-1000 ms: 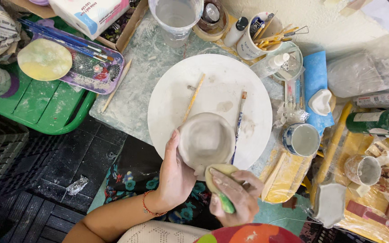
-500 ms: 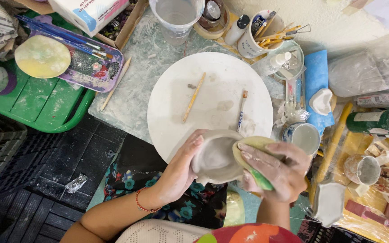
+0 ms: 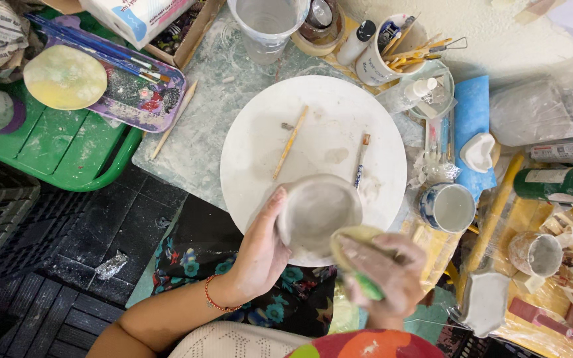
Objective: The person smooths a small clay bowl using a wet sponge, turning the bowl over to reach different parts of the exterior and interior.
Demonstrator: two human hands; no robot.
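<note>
Low in the middle of the frame, the left hand (image 3: 260,255) cups a grey, matte clay bowl (image 3: 318,212) by its side, fingers wrapped round the wall. Just right of it, the right hand (image 3: 382,272) pinches a yellow-green sponge (image 3: 356,255) against the bowl's rim. Both overlap the lower edge of a round white board (image 3: 319,126), dusty, carrying two thin wooden tools (image 3: 290,142). At upper right, a white cup (image 3: 386,56) bristles with brushes and sticks; to the right sits a blue-patterned mug (image 3: 447,207).
</note>
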